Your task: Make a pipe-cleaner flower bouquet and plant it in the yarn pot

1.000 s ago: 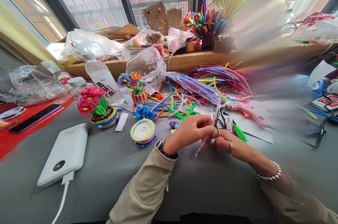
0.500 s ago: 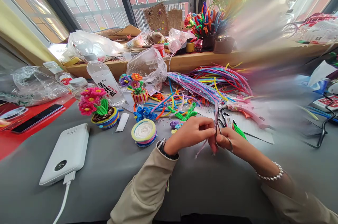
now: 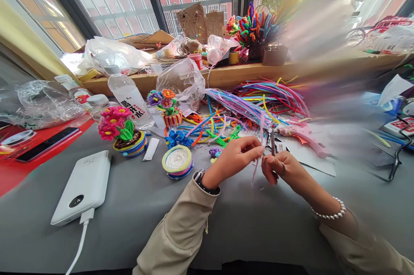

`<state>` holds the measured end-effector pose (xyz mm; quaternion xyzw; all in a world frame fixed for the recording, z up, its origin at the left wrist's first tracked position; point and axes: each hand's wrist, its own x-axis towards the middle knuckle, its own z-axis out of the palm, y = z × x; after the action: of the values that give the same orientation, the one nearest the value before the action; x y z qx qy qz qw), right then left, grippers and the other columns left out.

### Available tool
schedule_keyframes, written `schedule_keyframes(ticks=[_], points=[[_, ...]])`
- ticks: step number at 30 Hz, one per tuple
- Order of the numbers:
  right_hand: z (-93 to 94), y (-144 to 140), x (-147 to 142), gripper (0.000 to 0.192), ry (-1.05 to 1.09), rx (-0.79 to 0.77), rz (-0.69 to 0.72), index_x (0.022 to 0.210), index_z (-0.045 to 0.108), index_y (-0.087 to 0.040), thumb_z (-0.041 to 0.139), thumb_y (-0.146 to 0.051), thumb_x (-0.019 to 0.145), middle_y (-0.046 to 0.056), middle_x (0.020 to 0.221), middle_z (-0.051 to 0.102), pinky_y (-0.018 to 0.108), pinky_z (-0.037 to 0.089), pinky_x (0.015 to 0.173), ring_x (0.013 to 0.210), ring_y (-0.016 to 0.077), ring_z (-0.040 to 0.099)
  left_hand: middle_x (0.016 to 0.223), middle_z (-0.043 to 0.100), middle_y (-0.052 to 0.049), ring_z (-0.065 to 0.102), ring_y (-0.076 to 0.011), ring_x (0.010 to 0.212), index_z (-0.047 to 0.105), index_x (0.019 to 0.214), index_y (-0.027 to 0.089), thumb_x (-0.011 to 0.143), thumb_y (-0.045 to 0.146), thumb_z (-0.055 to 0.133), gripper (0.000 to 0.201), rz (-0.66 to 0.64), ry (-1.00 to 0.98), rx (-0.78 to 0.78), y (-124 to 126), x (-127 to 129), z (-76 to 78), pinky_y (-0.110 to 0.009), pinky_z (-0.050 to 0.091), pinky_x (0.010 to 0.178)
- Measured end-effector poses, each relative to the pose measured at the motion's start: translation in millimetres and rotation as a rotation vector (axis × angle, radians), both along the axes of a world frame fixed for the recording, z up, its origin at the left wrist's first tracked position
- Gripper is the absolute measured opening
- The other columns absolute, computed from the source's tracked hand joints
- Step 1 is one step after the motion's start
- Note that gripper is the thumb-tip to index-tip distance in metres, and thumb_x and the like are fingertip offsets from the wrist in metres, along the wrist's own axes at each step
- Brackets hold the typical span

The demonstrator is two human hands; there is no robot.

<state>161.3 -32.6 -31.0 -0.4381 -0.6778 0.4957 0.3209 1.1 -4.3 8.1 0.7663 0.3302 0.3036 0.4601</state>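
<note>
My left hand (image 3: 231,160) pinches a pale pink pipe cleaner (image 3: 258,154) between thumb and fingers, holding it nearly upright above the grey table (image 3: 136,214). My right hand (image 3: 283,171) grips small metal scissors (image 3: 272,143), whose blades point up right beside the pipe cleaner. The two hands are a few centimetres apart at the table's middle. A black watch sits on my left wrist, a pearl bracelet on my right.
Loose coloured pipe cleaners (image 3: 255,102) lie behind the hands, with a pink glue gun (image 3: 304,137). To the left are pipe-cleaner flower pots (image 3: 124,132), a coiled disc (image 3: 177,161), a water bottle (image 3: 127,96), a white power bank (image 3: 86,186) and a phone (image 3: 45,143). A cluttered wooden sill (image 3: 233,72) runs behind.
The hands have drawn apart. The pipe cleaner now hangs straighter from my left hand, and the scissors have lifted away from it with the blades pointing up.
</note>
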Motion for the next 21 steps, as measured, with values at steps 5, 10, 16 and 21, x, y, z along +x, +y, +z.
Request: schedule_keyframes(ticks=[5,10,16,21], points=[[-1.3,-2.3,-3.2,0.063,-0.062,-0.050,0.184,0.050,0.063,-0.012,0.039,-0.066,0.072,0.004,0.048,0.053,0.023,0.035,0.048,0.046,0.0095,0.046,0.084,0.057,-0.003,0.052,-0.0127,0.085,0.052,0.071,0.015,0.077,0.033,0.050,0.020,-0.065,-0.175,-0.187,0.0,0.8,1.6,-0.023,0.040,0.076],[-0.8,-4.0,-2.9,0.053,-0.056,-0.089,0.199,0.059,0.067,-0.012,0.048,-0.060,0.071,0.003,0.056,0.055,0.023,0.038,0.051,0.052,0.0103,0.048,0.078,0.059,-0.005,0.054,-0.0120,0.075,0.055,0.075,0.013,0.075,0.035,0.054,0.022,-0.180,-0.231,-0.294,-0.3,-0.5,1.6,-0.024,0.042,0.071],[4.8,-2.8,0.9,0.048,0.136,-0.059,0.356,0.058,0.067,-0.013,0.050,-0.055,0.074,0.005,0.064,0.059,0.023,0.039,0.056,0.063,0.0129,0.052,0.073,0.059,-0.005,0.054,-0.0116,0.070,0.056,0.071,0.012,0.074,0.033,0.055,0.022,-0.203,-0.336,-0.353,-0.7,-1.0,3.6,-0.025,0.042,0.069],[5.1,-1.7,1.4,0.043,0.184,-0.102,0.318,0.061,0.065,-0.012,0.052,-0.051,0.074,0.004,0.063,0.057,0.023,0.037,0.053,0.055,0.0101,0.047,0.076,0.059,-0.005,0.055,-0.0123,0.076,0.056,0.068,0.012,0.075,0.029,0.055,0.019,-0.107,-0.382,-0.343,-0.1,-1.2,5.8,-0.024,0.041,0.072]])
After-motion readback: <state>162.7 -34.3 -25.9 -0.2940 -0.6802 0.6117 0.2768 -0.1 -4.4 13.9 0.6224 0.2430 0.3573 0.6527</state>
